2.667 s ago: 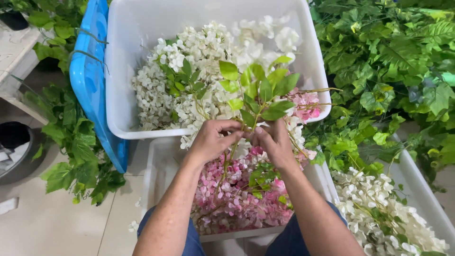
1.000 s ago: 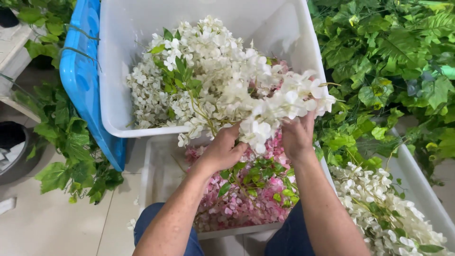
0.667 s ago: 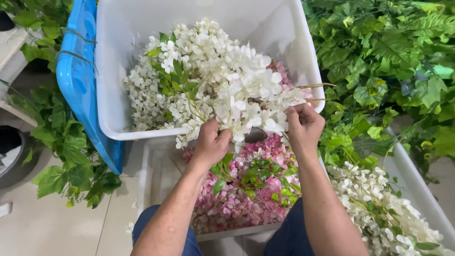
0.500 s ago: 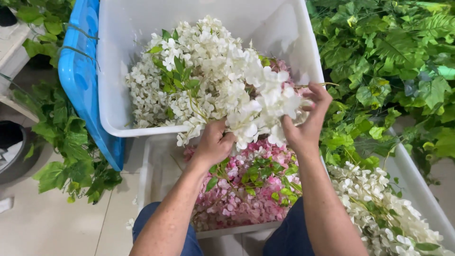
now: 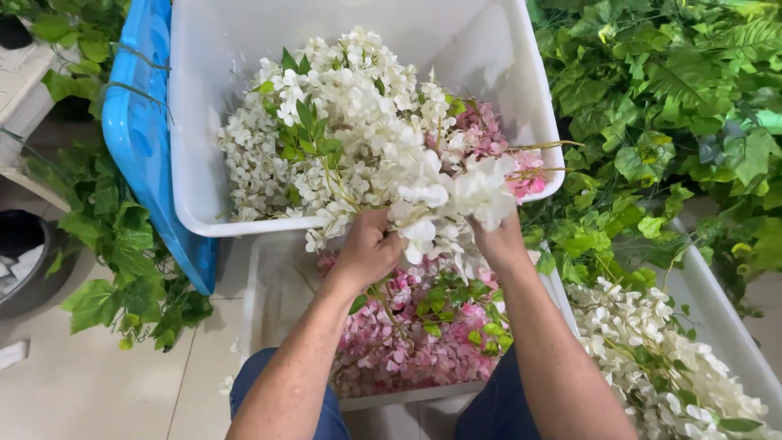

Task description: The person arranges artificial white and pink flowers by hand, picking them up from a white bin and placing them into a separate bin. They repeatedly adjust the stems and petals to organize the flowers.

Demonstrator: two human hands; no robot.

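My left hand [image 5: 368, 248] is closed around the stem of a white artificial flower spray [image 5: 444, 195] at the near rim of a large white tub [image 5: 204, 122]. My right hand [image 5: 498, 239] grips the same spray from the right, its fingers mostly hidden behind the white blossoms. The tub holds a heap of white flowers with green leaves [image 5: 326, 138] and some pink blossoms [image 5: 489, 138] at its right side. Below my hands, a second white tub [image 5: 261, 293] holds pink flowers mixed with green leaves [image 5: 423, 342].
A blue lid [image 5: 142, 138] leans against the big tub's left side. Green leafy vines [image 5: 668, 106] are piled at the right and at the left [image 5: 114, 244]. Another white tub of white flowers [image 5: 676, 358] stands at the lower right. A dark bin [image 5: 20, 253] sits at the far left.
A green leafy sprig held earlier has given way to a white flower spray. Both hands have drawn the spray down towards the big tub's near rim and closed tighter on it.
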